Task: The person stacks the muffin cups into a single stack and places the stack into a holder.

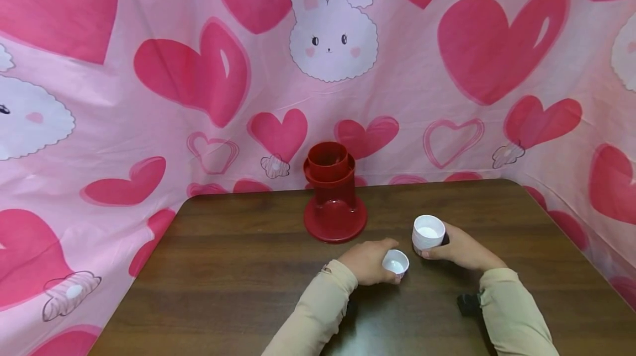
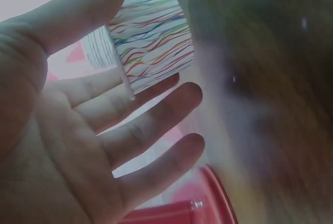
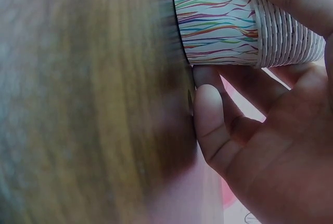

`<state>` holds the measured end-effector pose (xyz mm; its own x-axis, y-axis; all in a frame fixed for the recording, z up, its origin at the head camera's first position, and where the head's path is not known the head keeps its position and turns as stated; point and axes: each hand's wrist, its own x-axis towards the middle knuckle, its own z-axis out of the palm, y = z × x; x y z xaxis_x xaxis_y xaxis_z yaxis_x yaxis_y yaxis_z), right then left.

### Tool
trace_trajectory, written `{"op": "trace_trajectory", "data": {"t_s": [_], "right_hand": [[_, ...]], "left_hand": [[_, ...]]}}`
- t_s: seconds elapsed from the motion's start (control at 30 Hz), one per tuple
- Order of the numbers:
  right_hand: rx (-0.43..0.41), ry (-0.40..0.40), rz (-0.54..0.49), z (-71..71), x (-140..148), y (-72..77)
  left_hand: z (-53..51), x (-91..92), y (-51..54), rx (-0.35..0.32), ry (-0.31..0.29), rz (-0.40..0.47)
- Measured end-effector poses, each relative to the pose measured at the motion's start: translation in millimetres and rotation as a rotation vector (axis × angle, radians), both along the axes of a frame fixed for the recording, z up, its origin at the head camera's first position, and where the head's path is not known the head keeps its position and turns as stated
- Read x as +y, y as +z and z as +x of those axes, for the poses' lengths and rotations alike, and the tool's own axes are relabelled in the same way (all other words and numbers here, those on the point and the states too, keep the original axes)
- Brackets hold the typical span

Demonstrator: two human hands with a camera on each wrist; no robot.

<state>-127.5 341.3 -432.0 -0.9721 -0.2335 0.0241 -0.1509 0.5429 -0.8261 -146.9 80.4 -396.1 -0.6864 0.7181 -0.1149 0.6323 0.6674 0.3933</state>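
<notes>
My left hand (image 1: 365, 263) grips a small white paper cup (image 1: 397, 270), its mouth facing up. Colourful wavy lines run around this cup (image 2: 153, 39) in the left wrist view, where the thumb lies against it and the lower fingers stretch out beside it. Close by on the right, my right hand (image 1: 464, 248) holds a stack of paper cups (image 1: 426, 239). Many nested rims and the same wavy pattern show on the stack (image 3: 218, 21) in the right wrist view. Its base is at or near the tabletop; whether it touches cannot be told.
A red stand (image 1: 335, 218) with a round base and a ring-shaped top stands at the back middle of the brown wooden table (image 1: 238, 245). Pink cloth (image 1: 397, 69) with hearts and rabbits hangs behind and on both sides. Dark wrist devices (image 1: 468, 304) sit under the sleeves.
</notes>
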Motion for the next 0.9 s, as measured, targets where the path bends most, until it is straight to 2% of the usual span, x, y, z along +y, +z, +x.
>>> {"op": "trace_trajectory", "data": {"t_s": [0.23, 0.5, 0.7, 0.9], "right_hand": [[-0.030, -0.016, -0.002, 1.2, -1, 1.6], [-0.009, -0.012, 0.003, 0.9, -2, -0.2], [0.006, -0.005, -0.005, 0.9, -2, -1.0], [0.004, -0.004, -0.011, 2.5, -2, -0.5]], "left_hand": [[-12.2, -9.6, 5.7, -0.035, 0.075, 0.106], [-17.8, -12.5, 7.6, -0.092, 0.121, 0.245], [-17.5, -11.6, 6.4, -0.055, 0.108, 0.369], [-14.8, -4.1, 14.0, -0.029, 0.139, 0.457]]}}
